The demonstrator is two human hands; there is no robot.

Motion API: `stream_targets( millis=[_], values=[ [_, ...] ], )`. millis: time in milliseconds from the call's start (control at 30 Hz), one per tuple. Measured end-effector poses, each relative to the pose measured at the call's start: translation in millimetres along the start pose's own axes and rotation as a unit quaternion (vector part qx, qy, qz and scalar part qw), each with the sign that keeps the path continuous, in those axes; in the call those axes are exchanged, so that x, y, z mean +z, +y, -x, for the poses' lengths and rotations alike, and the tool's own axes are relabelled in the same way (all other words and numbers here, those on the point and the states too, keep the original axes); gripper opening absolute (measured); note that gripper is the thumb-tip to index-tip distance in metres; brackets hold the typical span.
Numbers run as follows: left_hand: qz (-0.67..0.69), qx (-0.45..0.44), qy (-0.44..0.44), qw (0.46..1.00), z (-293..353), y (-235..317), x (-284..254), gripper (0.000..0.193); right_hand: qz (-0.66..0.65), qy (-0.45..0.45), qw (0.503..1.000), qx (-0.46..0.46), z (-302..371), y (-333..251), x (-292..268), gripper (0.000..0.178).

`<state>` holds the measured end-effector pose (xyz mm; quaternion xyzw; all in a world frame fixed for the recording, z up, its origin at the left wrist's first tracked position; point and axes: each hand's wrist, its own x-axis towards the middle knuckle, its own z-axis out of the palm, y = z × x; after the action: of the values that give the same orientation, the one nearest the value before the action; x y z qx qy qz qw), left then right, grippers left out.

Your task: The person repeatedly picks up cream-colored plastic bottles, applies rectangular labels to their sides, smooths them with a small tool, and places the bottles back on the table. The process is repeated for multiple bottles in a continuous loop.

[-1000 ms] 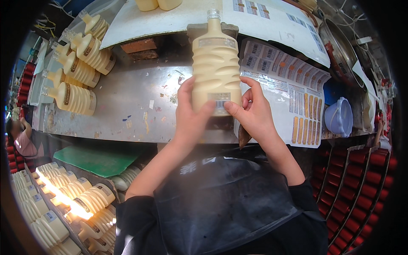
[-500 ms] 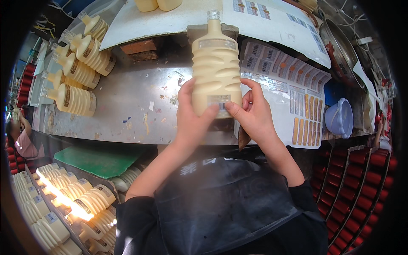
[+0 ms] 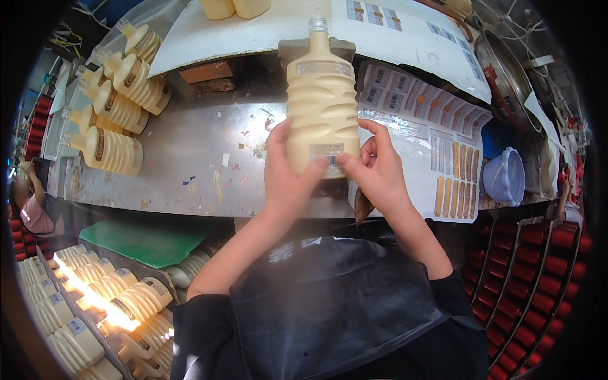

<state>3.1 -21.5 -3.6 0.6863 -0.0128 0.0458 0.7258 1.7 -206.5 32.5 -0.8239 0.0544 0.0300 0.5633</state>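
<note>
A cream bottle (image 3: pixel 322 111) with wavy ridged sides and a clear threaded neck lies in front of me, neck pointing away, on a dark support block (image 3: pixel 345 49). My left hand (image 3: pixel 285 164) is closed round its lower left side. My right hand (image 3: pixel 377 166) grips the lower right side, its thumb at a barcode label (image 3: pixel 327 152) near the bottle's base. Both thumbs press beside or on that label. A second label strip (image 3: pixel 323 67) sits at the shoulder. Sheets of stickers (image 3: pixel 424 107) spread to the right of the bottle, with gold strips among them.
Several cream bottles (image 3: pixel 114 149) lie in a bin at the left. More fill a crate (image 3: pixel 126 297) below it, near a green sheet (image 3: pixel 149 240). A lilac bucket (image 3: pixel 505 176) stands at the right, above racks of red items (image 3: pixel 525 285). Paper scraps dot the metal table (image 3: pixel 190 152).
My right thumb has shifted very slightly on the label. Otherwise the hands and bottle hold nearly the same place.
</note>
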Motion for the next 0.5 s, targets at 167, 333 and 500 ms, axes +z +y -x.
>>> stream_targets(
  millis=[167,333,500],
  values=[
    [-0.009,0.008,-0.002,1.000,0,-2,0,0.081,-0.286,-0.009,0.955,0.071,-22,-15,-30,0.034],
    [-0.054,0.022,-0.039,0.998,-2,-5,-4,0.084,-0.093,-0.066,0.987,-0.111,-9,-32,-24,0.029],
    [-0.010,0.024,-0.010,1.000,0,-9,-5,0.072,0.170,0.138,0.916,-0.335,-4,-41,-11,0.025]
  ],
)
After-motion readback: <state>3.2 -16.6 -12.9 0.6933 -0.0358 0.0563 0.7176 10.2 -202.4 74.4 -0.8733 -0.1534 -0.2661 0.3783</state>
